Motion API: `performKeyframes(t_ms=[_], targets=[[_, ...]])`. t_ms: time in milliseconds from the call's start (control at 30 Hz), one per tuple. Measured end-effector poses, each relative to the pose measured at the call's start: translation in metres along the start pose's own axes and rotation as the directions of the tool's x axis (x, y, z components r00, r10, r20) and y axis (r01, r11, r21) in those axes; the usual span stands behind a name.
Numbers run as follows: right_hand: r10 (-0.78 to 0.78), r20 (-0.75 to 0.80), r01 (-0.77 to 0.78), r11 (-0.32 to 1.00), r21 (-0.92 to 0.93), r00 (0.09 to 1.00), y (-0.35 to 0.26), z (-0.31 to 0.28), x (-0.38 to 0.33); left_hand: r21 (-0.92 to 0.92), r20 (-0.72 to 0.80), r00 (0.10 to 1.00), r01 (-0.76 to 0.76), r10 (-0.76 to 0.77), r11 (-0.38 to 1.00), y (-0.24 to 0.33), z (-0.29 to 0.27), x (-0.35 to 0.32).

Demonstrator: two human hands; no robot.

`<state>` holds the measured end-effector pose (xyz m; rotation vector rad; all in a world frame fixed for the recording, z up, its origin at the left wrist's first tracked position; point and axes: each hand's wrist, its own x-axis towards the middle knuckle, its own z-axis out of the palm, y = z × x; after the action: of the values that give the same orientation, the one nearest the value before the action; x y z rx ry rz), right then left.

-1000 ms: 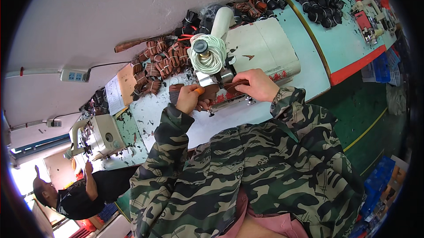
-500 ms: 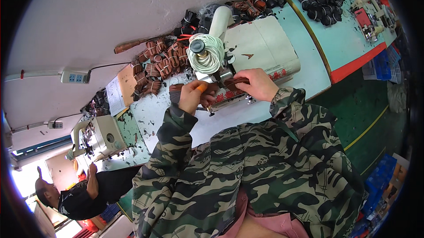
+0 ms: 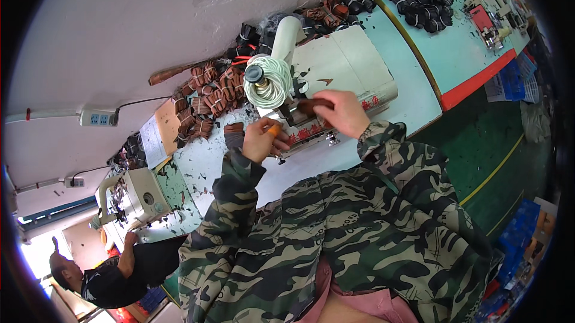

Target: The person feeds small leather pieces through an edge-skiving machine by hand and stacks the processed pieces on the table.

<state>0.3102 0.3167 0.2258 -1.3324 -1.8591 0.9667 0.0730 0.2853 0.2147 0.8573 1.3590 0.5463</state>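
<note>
My right hand (image 3: 344, 114) is closed on a brown leather-like strip (image 3: 312, 106), held at the front of the cream machine (image 3: 344, 65). Just left of the machine's working end is my left hand (image 3: 262, 141), an orange band round one finger. Its fingers are curled in, and whatever they may hold cannot be made out. Beside that hand, a small stack of brown pieces (image 3: 233, 127) lies on the table. Above both hands, a coil of pale green cord (image 3: 271, 86) hangs round the machine's dark knob (image 3: 254, 74).
Tied brown bundles (image 3: 206, 92) and black bundles (image 3: 419, 2) lie along the wall. A wooden-handled tool (image 3: 173, 74) rests behind them. Another machine (image 3: 135, 194) stands at left, with a person (image 3: 114, 269) there. Dark scraps litter the pale table (image 3: 203, 155).
My hands have moved apart; the left no longer visibly has brown pieces in its fingers. The right has shifted the strip slightly left and up. The person at left has lowered a hand.
</note>
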Motion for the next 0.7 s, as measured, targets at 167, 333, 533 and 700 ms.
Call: performKeyframes(t_ms=[167, 333, 533, 700], targets=[[-0.305, -0.243, 0.168, 0.872, -0.459, 0.921, 0.016, -0.019, -0.001, -0.035, 0.180, 0.982, -0.046, 0.051, 0.998, -0.003, 0.041, -0.018], [-0.353, -0.248, 0.208, 0.859, -0.467, 0.902, 0.032, -0.015, -0.013, -0.027, 0.264, 0.959, -0.098, 0.101, 0.995, 0.011, 0.088, -0.019], [-0.407, -0.208, 0.334, 0.889, -0.313, 0.889, 0.029, -0.008, -0.020, -0.069, 0.187, 0.969, -0.153, 0.164, 0.986, 0.017, 0.105, 0.005], [-0.451, -0.210, 0.369, 0.867, -0.337, 0.868, 0.018, 0.033, -0.010, -0.075, 0.076, 0.987, -0.139, 0.145, 0.987, 0.002, 0.071, -0.008]])
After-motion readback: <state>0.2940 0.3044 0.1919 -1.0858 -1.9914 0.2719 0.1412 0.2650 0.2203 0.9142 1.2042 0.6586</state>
